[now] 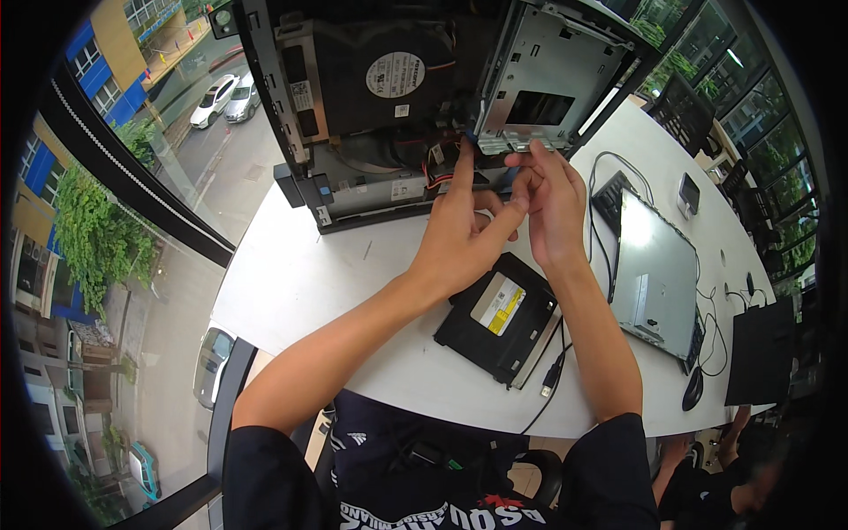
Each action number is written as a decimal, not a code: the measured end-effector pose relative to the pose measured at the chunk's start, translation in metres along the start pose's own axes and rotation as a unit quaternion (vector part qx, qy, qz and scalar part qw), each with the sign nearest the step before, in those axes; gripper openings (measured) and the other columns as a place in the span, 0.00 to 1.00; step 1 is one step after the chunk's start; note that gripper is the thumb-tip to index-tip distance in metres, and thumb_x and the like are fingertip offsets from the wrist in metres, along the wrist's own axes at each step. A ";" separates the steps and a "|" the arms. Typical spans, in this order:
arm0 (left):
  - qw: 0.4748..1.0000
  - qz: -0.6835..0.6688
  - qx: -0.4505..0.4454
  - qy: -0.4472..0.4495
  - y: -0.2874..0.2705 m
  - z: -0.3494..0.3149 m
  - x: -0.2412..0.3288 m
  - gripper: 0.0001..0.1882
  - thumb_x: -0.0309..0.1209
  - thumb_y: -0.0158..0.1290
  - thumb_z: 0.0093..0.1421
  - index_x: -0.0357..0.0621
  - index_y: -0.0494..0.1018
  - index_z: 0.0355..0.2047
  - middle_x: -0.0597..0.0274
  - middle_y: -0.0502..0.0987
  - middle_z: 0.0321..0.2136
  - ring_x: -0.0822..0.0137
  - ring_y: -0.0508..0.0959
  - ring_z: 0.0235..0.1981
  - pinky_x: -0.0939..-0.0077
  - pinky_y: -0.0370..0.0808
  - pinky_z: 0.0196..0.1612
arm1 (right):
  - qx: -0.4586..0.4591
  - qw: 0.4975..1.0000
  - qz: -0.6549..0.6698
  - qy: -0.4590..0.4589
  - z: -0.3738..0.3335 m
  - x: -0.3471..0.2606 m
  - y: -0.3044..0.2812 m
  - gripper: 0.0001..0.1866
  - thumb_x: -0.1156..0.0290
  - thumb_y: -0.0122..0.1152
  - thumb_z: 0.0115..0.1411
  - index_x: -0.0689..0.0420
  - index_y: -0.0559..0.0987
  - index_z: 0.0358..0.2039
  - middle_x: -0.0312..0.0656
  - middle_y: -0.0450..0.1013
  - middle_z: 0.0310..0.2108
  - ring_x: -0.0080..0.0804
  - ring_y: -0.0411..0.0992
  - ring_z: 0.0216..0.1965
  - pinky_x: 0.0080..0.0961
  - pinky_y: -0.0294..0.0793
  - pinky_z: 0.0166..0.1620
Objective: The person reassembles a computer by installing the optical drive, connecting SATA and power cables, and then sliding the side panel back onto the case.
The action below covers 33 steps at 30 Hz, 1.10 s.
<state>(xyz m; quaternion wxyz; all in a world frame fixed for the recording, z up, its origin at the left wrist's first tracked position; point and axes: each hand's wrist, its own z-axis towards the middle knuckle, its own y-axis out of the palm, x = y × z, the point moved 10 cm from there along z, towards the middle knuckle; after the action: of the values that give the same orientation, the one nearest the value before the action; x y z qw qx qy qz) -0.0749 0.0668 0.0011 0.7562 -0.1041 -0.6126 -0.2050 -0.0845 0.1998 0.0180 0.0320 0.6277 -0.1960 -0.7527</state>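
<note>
An opened desktop computer case [353,97] stands at the far edge of the white table [291,283], with a black fan housing and a tilted metal drive cage [556,88] inside. My left hand [464,230] reaches up, its index finger touching the lower edge of the cage near a blue tab. My right hand [548,199] is beside it, fingers pinching at the cage's bottom edge and touching the left hand's fingers. Neither hand shows a loose object in it. A black optical drive [499,318] with a yellow and white label lies under my wrists.
A grey metal side panel [658,278] lies to the right on a black keyboard, with black cables around it. A cable plug [549,384] hangs near the table's front edge. A mouse [693,389] and dark monitor [761,349] sit far right. Windows run along the left.
</note>
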 end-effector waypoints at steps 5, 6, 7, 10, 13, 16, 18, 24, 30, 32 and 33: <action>1.000 -0.013 0.005 0.009 -0.008 0.003 0.006 0.51 0.36 0.57 0.66 0.24 0.35 0.73 0.55 0.79 0.26 0.73 0.78 0.20 0.82 0.71 0.23 | -0.008 1.000 -0.002 0.009 0.002 0.005 0.003 0.12 0.61 0.60 0.70 0.58 0.78 0.41 0.43 0.81 0.36 0.19 0.69 0.21 0.20 0.65 0.26; 1.000 0.000 0.005 -0.003 -0.011 0.003 0.004 0.52 0.38 0.58 0.64 0.20 0.38 0.72 0.58 0.79 0.22 0.72 0.81 0.23 0.84 0.72 0.27 | -0.007 1.000 -0.003 0.005 0.002 0.004 0.003 0.12 0.61 0.60 0.70 0.58 0.78 0.41 0.43 0.81 0.36 0.19 0.69 0.21 0.20 0.65 0.26; 1.000 -0.002 0.012 -0.005 -0.014 0.003 0.001 0.52 0.38 0.58 0.64 0.20 0.38 0.72 0.58 0.79 0.22 0.72 0.81 0.23 0.84 0.72 0.27 | -0.009 1.000 -0.003 0.002 0.002 0.003 0.004 0.12 0.61 0.60 0.70 0.58 0.78 0.42 0.43 0.81 0.36 0.19 0.69 0.22 0.21 0.65 0.26; 0.997 0.069 0.010 0.028 -0.012 0.005 0.001 0.52 0.36 0.58 0.66 0.26 0.35 0.74 0.52 0.81 0.29 0.71 0.80 0.23 0.80 0.71 0.21 | -0.023 1.000 -0.010 -0.004 0.005 0.000 0.004 0.12 0.61 0.59 0.71 0.58 0.78 0.42 0.42 0.81 0.36 0.19 0.70 0.23 0.22 0.65 0.27; 0.969 0.226 0.056 0.088 -0.015 0.000 0.017 0.48 0.44 0.57 0.66 0.21 0.47 0.71 0.54 0.80 0.21 0.60 0.82 0.24 0.69 0.76 0.30 | -0.014 1.000 -0.018 -0.002 0.003 -0.002 0.001 0.12 0.61 0.59 0.71 0.58 0.78 0.42 0.42 0.82 0.37 0.20 0.71 0.24 0.22 0.64 0.27; 0.961 0.261 0.053 0.067 -0.016 0.001 0.019 0.45 0.45 0.55 0.66 0.21 0.50 0.70 0.52 0.80 0.22 0.57 0.82 0.24 0.68 0.76 0.31 | -0.006 0.999 -0.031 -0.005 0.001 -0.003 0.001 0.12 0.62 0.59 0.71 0.57 0.78 0.42 0.40 0.81 0.36 0.20 0.72 0.25 0.21 0.64 0.27; 0.963 0.251 0.073 0.073 -0.020 0.001 0.013 0.44 0.44 0.55 0.67 0.21 0.51 0.69 0.52 0.81 0.21 0.56 0.82 0.24 0.67 0.76 0.31 | 0.054 0.997 0.026 0.042 -0.002 0.008 -0.004 0.10 0.61 0.59 0.71 0.55 0.78 0.40 0.34 0.78 0.33 0.18 0.69 0.25 0.20 0.63 0.26; 0.971 0.201 0.105 0.068 -0.029 0.001 0.013 0.37 0.39 0.54 0.67 0.22 0.56 0.66 0.53 0.80 0.20 0.54 0.82 0.24 0.63 0.76 0.32 | -0.002 0.992 0.090 0.090 -0.008 0.018 0.003 0.09 0.60 0.60 0.70 0.50 0.76 0.36 0.28 0.71 0.28 0.16 0.60 0.22 0.18 0.59 0.25; 0.958 0.246 0.116 0.087 -0.027 -0.004 0.011 0.36 0.36 0.55 0.65 0.23 0.57 0.65 0.50 0.80 0.22 0.50 0.82 0.27 0.60 0.77 0.35 | 0.015 0.998 0.025 0.052 -0.005 0.012 0.001 0.10 0.59 0.59 0.71 0.50 0.77 0.36 0.28 0.73 0.29 0.15 0.59 0.22 0.16 0.59 0.26; 0.959 0.243 0.114 0.087 -0.027 -0.005 0.012 0.36 0.36 0.55 0.65 0.23 0.57 0.65 0.49 0.80 0.23 0.49 0.82 0.27 0.59 0.77 0.36 | 0.008 0.998 0.021 0.052 -0.005 0.012 0.000 0.10 0.59 0.59 0.72 0.51 0.77 0.37 0.28 0.73 0.29 0.14 0.59 0.22 0.16 0.58 0.26; 0.962 0.235 0.110 0.087 -0.027 -0.004 0.013 0.36 0.36 0.55 0.65 0.23 0.57 0.65 0.49 0.80 0.23 0.48 0.82 0.28 0.59 0.77 0.36 | 0.007 0.998 0.032 0.050 -0.004 0.011 0.001 0.11 0.58 0.59 0.72 0.51 0.77 0.37 0.29 0.73 0.29 0.14 0.58 0.22 0.16 0.58 0.26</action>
<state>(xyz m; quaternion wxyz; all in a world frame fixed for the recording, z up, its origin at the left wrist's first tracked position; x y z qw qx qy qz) -0.0808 0.0386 0.0104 0.8400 -0.1436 -0.5217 0.0390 -0.0830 0.1941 0.0073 0.0615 0.6583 -0.2200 -0.7173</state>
